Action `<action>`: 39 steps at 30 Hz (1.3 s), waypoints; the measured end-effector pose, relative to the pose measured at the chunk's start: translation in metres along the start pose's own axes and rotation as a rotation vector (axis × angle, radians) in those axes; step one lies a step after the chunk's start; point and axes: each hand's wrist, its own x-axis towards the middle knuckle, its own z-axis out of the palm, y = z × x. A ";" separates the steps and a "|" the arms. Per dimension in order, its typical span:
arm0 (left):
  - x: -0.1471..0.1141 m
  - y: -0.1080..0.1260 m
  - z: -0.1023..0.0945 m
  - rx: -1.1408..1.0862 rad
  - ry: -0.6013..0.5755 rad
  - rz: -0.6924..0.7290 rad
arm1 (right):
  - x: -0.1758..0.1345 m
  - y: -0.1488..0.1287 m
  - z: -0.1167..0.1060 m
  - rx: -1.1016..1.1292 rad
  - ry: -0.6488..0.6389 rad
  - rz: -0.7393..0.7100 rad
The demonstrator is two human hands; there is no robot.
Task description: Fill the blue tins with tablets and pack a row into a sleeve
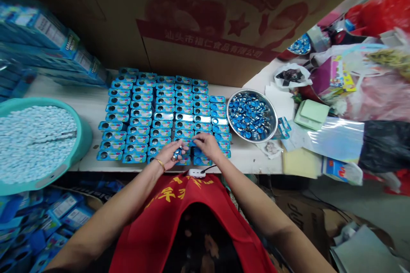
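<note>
Rows of small blue printed boxes (140, 122) stand close together on the table; many show a round dark hole in the top, while others have a blue or silvery piece there. My left hand (169, 154) is cupped over the near boxes, its fingers curled round several shiny blue-and-silver caps. Just to its right, my right hand (207, 146) is closed in a pinch above the boxes. A small blue cap seems to be at its fingertips, partly hidden. More such caps fill a round metal bowl (275, 126) right of the rows.
A turquoise tub (83, 136) of pale blue sweets, with a metal tool in it, stands left. Stacked blue packs (54, 34) rise behind it. A large cardboard carton (198, 57) walls off the back. Papers, bags and a green box (311, 113) crowd the right.
</note>
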 end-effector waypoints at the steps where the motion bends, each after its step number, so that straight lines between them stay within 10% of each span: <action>1: -0.001 0.001 -0.001 -0.015 0.013 -0.002 | 0.002 0.005 -0.003 -0.060 0.021 0.068; 7: -0.007 0.010 -0.003 -0.111 0.027 -0.044 | 0.017 0.009 0.000 -0.591 -0.162 0.266; 15: -0.005 0.008 -0.004 0.050 0.098 0.077 | 0.031 -0.001 -0.005 -0.664 -0.240 0.348; 21: -0.002 0.002 0.010 0.245 0.137 0.180 | 0.015 -0.015 0.010 0.035 -0.176 0.001; 25: -0.005 0.001 0.008 0.119 -0.019 0.087 | 0.016 -0.004 0.013 0.322 -0.243 0.143; 29: -0.006 0.006 -0.006 -0.167 -0.059 -0.064 | 0.026 0.012 -0.010 -0.144 -0.037 0.241; 39: -0.009 0.013 -0.009 -0.204 -0.072 0.043 | 0.070 0.010 -0.016 -0.619 -0.223 0.438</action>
